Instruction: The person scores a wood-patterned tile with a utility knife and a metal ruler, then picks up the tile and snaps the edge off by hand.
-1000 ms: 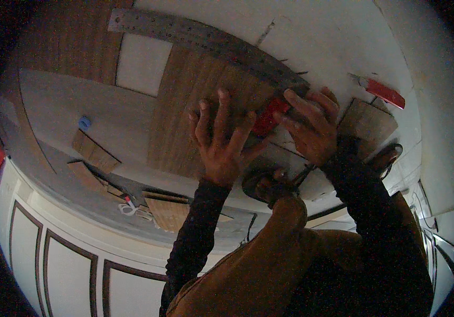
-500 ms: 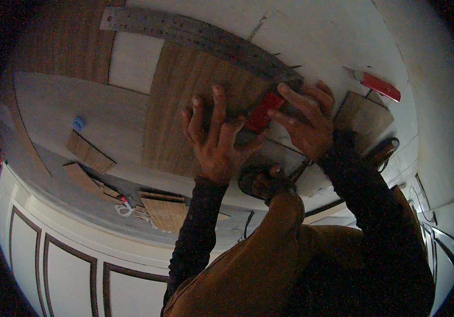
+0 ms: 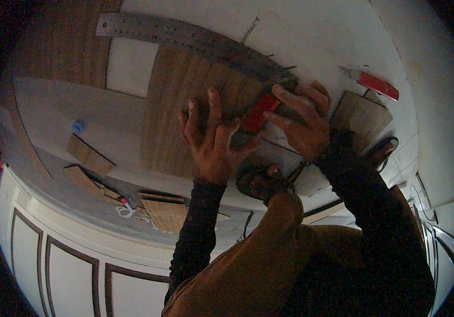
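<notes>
A wood-grain plank (image 3: 171, 111) lies in front of me, with a long steel ruler (image 3: 185, 37) across its far edge. Near the ruler's right end sits a red block-like piece (image 3: 258, 112); whether the two are joined is hidden by my fingers. My left hand (image 3: 211, 145) lies on the plank, fingers spread, its thumb reaching toward the red piece. My right hand (image 3: 306, 121) presses its fingertips against the red piece's right side. To the right, a red utility knife (image 3: 377, 85) rests beside a small square offcut (image 3: 361, 119).
My foot (image 3: 264, 182) is close below my hands. At left are a blue roll-like item (image 3: 78, 126), several plank offcuts (image 3: 91, 153) and white-handled scissors (image 3: 125, 211). Another plank (image 3: 63, 42) lies far left. White panelled doors (image 3: 71, 274) line the lower left.
The whole view has shifted slightly left. The ruler's left end appears a little lower and nearer the plank. Both hands keep almost the same pose.
</notes>
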The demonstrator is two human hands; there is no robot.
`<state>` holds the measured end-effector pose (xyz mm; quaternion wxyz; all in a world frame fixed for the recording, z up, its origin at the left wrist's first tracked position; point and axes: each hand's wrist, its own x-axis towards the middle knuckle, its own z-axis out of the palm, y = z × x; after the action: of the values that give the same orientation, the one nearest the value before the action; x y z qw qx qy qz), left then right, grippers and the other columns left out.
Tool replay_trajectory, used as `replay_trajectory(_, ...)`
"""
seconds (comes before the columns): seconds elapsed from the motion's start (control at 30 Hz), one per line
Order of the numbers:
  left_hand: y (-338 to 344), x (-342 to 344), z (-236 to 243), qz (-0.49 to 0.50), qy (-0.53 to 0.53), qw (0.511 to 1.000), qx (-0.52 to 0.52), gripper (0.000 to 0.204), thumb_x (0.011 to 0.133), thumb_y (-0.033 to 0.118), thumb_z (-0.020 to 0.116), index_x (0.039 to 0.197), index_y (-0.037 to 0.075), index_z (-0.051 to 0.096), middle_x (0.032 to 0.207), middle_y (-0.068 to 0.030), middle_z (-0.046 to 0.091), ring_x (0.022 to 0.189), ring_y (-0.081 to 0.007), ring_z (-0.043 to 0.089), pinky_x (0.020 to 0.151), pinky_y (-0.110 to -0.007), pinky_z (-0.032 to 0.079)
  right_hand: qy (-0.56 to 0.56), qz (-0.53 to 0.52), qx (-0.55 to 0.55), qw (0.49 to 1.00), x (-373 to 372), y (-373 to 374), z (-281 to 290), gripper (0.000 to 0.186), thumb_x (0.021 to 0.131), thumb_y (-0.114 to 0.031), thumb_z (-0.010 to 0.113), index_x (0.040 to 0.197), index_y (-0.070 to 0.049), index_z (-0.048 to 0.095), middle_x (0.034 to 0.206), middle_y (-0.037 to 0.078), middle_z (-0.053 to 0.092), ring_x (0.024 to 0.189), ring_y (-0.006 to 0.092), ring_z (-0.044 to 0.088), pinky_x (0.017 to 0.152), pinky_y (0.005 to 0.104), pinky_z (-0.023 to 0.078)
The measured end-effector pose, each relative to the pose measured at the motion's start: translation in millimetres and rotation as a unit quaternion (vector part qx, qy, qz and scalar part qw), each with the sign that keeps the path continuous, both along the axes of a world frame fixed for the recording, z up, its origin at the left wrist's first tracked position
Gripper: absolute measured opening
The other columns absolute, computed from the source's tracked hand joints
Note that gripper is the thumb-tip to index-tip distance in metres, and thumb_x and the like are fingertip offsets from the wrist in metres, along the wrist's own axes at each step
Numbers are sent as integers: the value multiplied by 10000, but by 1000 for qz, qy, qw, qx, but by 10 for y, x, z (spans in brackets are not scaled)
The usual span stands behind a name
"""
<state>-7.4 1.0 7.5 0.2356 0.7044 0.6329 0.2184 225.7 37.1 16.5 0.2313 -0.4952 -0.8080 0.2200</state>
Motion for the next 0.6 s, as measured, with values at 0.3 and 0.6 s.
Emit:
replay_trajectory(0.3, 63, -88, -47, -69, 78, 992, 68, 473, 718, 470, 917, 1030, 243, 644, 1580, -128, 495, 1490, -445, 329, 1211, -631, 223, -34, 15, -1, 999, 1, 40, 46, 414, 732, -121, 773, 1101, -310, 765, 1479, 9, 587, 1204, 280, 516, 1101, 538, 379)
replay_trajectory(0.6, 60, -76, 14, -70, 92, 990, 80, 432, 726, 471, 912, 934, 200, 647, 1564, -142, 509, 1457, -466, 365, 1192, -659, 251, -9, -5, 19, 1000, -8, 19, 12, 386, 751, -139, 768, 1075, -347, 753, 1461, 2, 602, 1151, 263, 548, 1121, 543, 360)
